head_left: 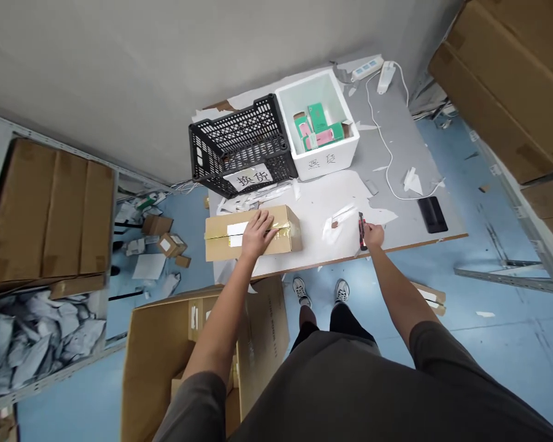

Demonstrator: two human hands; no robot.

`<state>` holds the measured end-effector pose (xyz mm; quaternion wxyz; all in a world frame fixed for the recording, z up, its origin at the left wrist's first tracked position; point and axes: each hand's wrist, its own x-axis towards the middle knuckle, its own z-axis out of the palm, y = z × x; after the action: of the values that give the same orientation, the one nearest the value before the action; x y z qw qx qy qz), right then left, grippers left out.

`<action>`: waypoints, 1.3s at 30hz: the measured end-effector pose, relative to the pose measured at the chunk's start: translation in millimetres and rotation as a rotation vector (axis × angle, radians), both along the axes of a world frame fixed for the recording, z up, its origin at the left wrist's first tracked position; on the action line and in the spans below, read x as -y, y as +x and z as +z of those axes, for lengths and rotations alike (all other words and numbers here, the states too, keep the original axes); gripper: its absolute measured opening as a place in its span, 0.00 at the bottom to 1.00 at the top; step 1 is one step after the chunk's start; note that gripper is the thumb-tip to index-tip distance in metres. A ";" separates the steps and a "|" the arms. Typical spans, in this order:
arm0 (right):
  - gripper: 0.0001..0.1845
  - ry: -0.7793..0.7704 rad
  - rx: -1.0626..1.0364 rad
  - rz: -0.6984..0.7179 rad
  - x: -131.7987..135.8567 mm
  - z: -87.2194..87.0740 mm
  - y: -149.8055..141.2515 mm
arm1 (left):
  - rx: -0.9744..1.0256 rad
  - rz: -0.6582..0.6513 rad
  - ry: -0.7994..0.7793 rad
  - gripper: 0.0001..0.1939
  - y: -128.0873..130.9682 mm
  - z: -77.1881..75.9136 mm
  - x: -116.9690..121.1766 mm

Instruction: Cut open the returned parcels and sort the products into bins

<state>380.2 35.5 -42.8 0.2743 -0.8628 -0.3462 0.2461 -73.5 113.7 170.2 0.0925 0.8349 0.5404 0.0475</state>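
My left hand (257, 234) lies on top of a closed brown cardboard box (221, 244), its fingers stretched out across the top. Tape runs along the box, and a white label (236, 233) shows beside my fingers. At the table's front edge, to the right of the box, my right hand (375, 236) is closed around a red and black box cutter (362, 231). The cutter points roughly toward and away from me; whether its blade is out I cannot tell. Scraps of white paper (340, 222) lie between the box and the cutter.
A black plastic crate (203, 178) and a white foam box (325, 166) holding green and pink cartons (317, 116) stand behind. A phone (432, 215), cable (388, 161) and power strip (367, 67) lie right. A large open carton (154, 325) stands below left; loaded shelves flank both sides.
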 end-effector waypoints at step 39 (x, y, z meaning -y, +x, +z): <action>0.58 0.341 -0.164 0.592 -27.5 163.4 -176.2 | 0.222 0.486 -0.105 0.58 -26.6 15.7 97.2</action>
<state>204.0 63.0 120.5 0.3580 -0.6440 -0.5945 0.3221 -100.1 16.6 185.8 0.1801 0.6644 0.7134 0.1313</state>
